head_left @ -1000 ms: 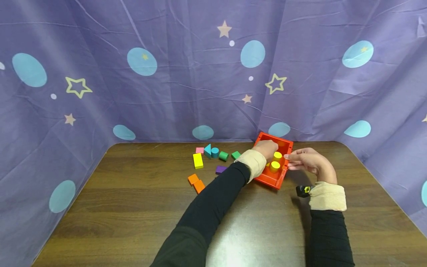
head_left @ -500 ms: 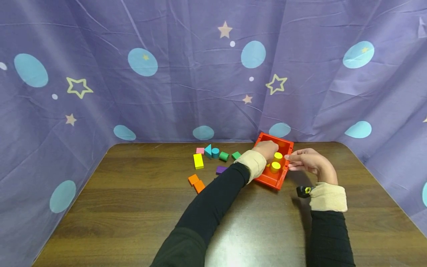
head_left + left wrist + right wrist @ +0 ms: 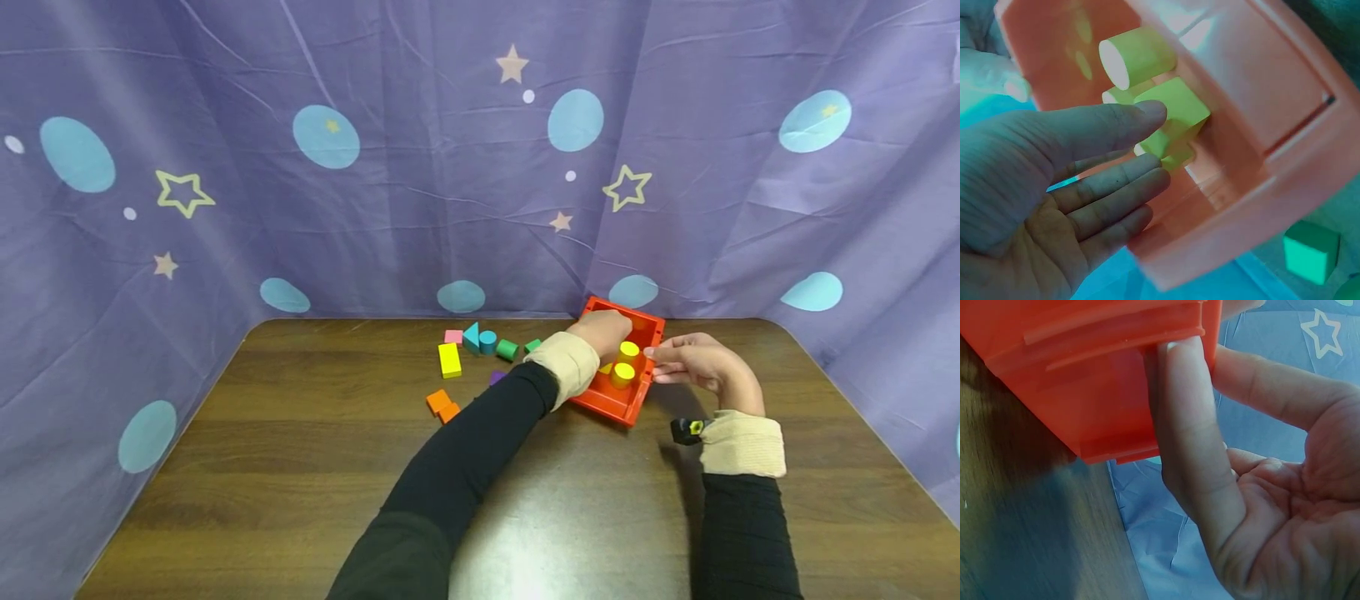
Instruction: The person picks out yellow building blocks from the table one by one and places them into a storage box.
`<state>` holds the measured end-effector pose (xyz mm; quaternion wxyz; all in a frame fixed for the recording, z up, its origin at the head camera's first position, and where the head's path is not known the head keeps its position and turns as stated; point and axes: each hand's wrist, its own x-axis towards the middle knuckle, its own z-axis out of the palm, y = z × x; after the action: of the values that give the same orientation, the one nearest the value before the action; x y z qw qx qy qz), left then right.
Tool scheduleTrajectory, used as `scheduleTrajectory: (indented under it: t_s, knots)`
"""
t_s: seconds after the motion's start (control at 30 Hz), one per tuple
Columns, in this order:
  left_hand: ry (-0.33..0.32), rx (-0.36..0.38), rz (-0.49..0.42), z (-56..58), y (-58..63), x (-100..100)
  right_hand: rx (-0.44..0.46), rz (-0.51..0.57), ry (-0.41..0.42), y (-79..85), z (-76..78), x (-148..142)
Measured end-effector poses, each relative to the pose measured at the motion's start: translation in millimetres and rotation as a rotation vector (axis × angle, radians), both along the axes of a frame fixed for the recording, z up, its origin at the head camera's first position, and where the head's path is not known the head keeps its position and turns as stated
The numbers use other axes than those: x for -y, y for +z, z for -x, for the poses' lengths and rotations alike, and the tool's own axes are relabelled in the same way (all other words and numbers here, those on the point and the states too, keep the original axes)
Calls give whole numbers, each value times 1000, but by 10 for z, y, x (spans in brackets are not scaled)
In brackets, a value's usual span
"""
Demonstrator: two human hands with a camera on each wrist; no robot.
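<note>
A red plastic box (image 3: 609, 408) stands open-topped near the back of the table, right of the middle. My left hand (image 3: 603, 330) reaches down into it. In the left wrist view, the thumb and fingertips pinch a yellow block (image 3: 1180, 105) that sits among other yellow pieces; part of the index finger is hidden behind the thumb. Two yellow cylinders (image 3: 622, 376) stand inside the box, right of this hand. At the box's right wall, my right hand (image 3: 701, 367) grips the rim between thumb and fingers, and the right wrist view shows one finger (image 3: 1191, 412) pressed against the outer wall.
Left of the box lie a green cylinder (image 3: 507, 350), a blue cylinder (image 3: 487, 342), a blue triangle (image 3: 472, 337), a pink block (image 3: 453, 337), a yellow block (image 3: 450, 361) and orange blocks (image 3: 438, 402). A patterned purple cloth (image 3: 420, 217) hangs behind the table (image 3: 300, 467).
The head view has shifted slightly. My left forearm has swung a little and covers more of the orange, purple and green blocks. Both hands keep their places at the box.
</note>
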<state>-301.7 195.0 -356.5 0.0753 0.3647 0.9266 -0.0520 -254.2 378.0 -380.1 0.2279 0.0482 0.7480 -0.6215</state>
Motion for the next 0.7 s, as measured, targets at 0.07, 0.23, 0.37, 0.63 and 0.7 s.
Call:
scheduleTrajectory:
  t_s: [0.07,0.23,0.37,0.63,0.7]
  knots:
    - [5,8,12,-12,39,11,-4,-3,1,0,1,1]
    - [13,14,36,-54,183,51,-15,-11,1,9,1,-3]
    - [2,1,49,-57,269,91,-16,-13,1,16,1,-18]
    - [-48,-20,29,-45,335,194,-4,-11,5,14,-8,-7]
    - [-68,-27,7,-46,354,233,-3,-7,6,11,-7,4]
